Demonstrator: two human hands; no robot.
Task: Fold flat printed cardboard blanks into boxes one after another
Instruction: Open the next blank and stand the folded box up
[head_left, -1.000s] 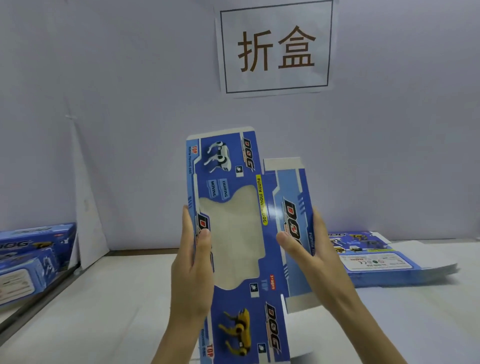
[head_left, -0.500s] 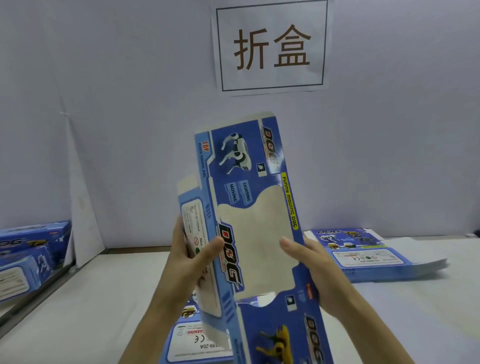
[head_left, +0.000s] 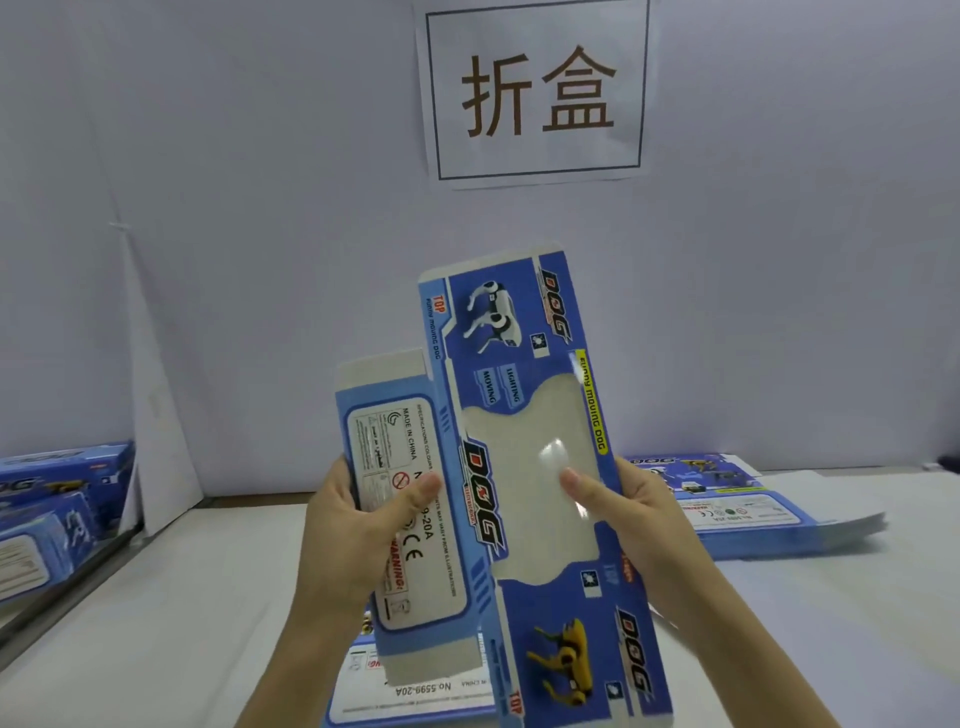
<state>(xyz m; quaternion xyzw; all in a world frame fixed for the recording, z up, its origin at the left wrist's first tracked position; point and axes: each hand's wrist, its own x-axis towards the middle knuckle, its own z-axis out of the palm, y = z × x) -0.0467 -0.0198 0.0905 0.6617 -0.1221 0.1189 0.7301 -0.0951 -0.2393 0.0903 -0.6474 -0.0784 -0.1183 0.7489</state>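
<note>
I hold a blue printed cardboard blank (head_left: 524, 395) upright above the table, its clear window panel facing me and a white label panel turned toward me on the left. My left hand (head_left: 358, 535) grips the label side, thumb on the print. My right hand (head_left: 628, 514) holds the right edge, thumb pressing on the window. Under my hands a second flat blank (head_left: 415, 691) lies on the table.
A stack of flat blanks (head_left: 753, 504) lies on the white table (head_left: 156, 623) at the right. Folded blue boxes (head_left: 47, 509) are piled at the far left beyond the table edge. A wall with a paper sign (head_left: 537, 93) stands behind.
The blank has swung round: the label side panel now faces me on the left, wider than half a second ago. Both hands shifted grip with it and the view moved closer.
</note>
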